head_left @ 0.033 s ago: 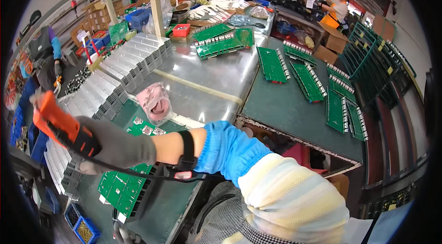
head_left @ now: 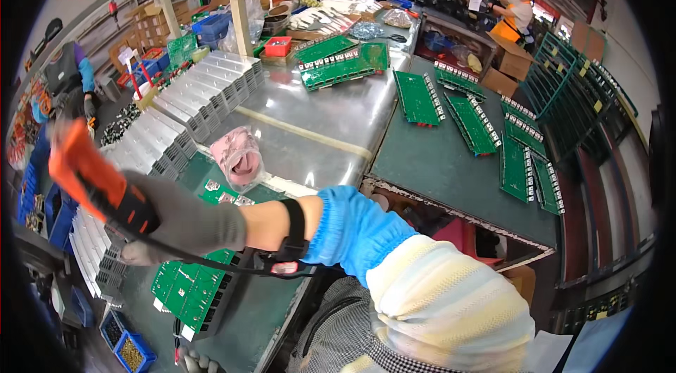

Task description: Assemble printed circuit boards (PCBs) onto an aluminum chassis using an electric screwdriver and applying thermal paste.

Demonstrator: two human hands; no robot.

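My right hand (head_left: 186, 218), in a grey glove, is closed around an orange-and-black corded tool (head_left: 95, 179) whose far end is blurred. Its black cable runs back past the strap on my wrist. Below that hand lies a green circuit board (head_left: 190, 292) with black parts along one side; my forearm and glove hide its upper part. At the bottom edge my left hand (head_left: 196, 362), also grey-gloved, shows only bunched, curled fingers. Beside them hang dark leads with a red tip (head_left: 177, 352); whatever the fingers hold is hidden. Another green board (head_left: 215, 192) lies partly behind my right glove.
Stacked silver metal profiles (head_left: 151, 134) line the left side. A pink roll in clear plastic (head_left: 239, 155) stands beyond my forearm. Blue bins (head_left: 134, 353) of small parts sit lower left. More boards (head_left: 468, 123) lie on the right table. Other people work at far left and far right.
My right hand has shifted slightly right with the tool. The left hand has moved up a little, and a red tip now shows beside it.
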